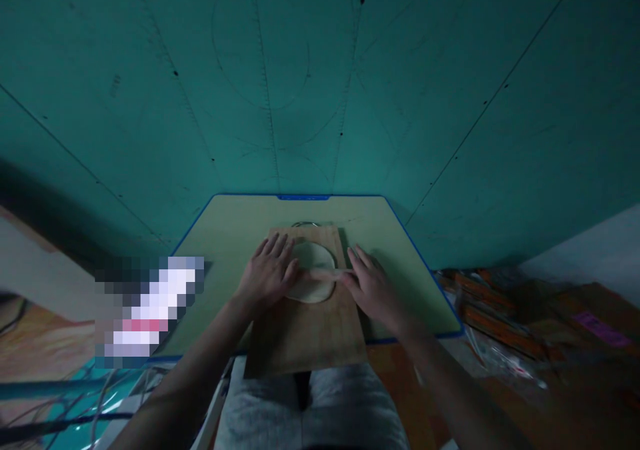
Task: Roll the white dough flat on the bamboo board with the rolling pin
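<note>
A round, flat sheet of dough [313,253] lies on a wooden board [307,333]. Across the dough runs a slim rolling pin [320,275], slightly blurred. My left hand [270,270] rests over the pin's left end, fingers stretched forward and the thumb by the dough's edge. At the pin's right end is my right hand [370,280], fingers extended and its thumb side touching the pin. Both palms press from above rather than wrapping round it; the pin's left end is hidden beneath my left hand.
The board sits on a pale table [240,213] with a blue rim and overhangs its near edge. A pixelated bright patch [155,307] covers something at the left. Behind stands a green wall [310,103]. Boxes and plastic wrapping [510,357] lie on the floor at right.
</note>
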Motion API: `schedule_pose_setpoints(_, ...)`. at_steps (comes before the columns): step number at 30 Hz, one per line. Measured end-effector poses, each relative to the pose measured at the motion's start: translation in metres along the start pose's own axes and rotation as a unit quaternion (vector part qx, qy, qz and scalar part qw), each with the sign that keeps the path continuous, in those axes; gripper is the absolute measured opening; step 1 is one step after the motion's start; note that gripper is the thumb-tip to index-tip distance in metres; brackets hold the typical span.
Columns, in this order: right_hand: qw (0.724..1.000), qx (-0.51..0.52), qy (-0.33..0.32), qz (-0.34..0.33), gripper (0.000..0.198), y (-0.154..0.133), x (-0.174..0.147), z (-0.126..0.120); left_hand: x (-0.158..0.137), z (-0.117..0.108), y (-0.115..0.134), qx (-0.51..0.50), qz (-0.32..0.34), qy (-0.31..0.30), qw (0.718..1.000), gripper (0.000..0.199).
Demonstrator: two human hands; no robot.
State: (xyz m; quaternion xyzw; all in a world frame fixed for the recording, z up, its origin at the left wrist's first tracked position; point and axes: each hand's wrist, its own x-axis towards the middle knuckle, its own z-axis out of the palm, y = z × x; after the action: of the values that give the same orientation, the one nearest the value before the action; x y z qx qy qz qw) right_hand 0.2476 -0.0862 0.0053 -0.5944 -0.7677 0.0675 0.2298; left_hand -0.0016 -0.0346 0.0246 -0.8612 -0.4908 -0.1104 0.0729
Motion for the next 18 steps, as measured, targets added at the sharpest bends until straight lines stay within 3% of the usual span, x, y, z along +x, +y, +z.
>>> schedule_pose_setpoints(4, 0.998, 0.039, -0.014, -0.037, 0.054, -0.006, -0.023, -0.003, -0.028, -0.002, 0.004, -0.008, 0.023, 0.013, 1.0, 0.057)
schedule_pose_setpoints(11, 0.993, 0.019, -0.053, -0.101, 0.076, -0.03, -0.093, -0.017, -0.098, -0.007, 0.003, -0.035, 0.109, 0.053, 0.992, 0.068)
schedule_pose_setpoints(18, 0.992, -0.025, -0.041, -0.116, 0.087, -0.041, -0.109, -0.014, -0.116, -0.007, -0.004, -0.009, 0.122, 0.06, 0.991, 0.067)
